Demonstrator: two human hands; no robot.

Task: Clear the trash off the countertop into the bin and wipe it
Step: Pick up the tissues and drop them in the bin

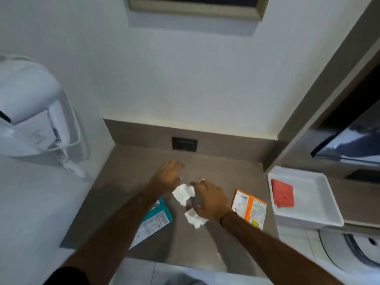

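- Trash: tissue (183,193), second wad (194,218), scattered mid-surface (222,167).
- My right hand (211,199) curls over both wads, gathering; grip closure unclear.
- Left hand (167,175) spread, empty, beside them.

White walls (185,79) meet in a corner; framed window (197,7) up top, dark. White wall-mounted hair dryer (30,112) on the left with coiled cord. Brown upstand carries 1 dark socket (184,144). Wood-toned shelving (329,99) on the right. Light floor tiles (296,245) below. Frame blurred.
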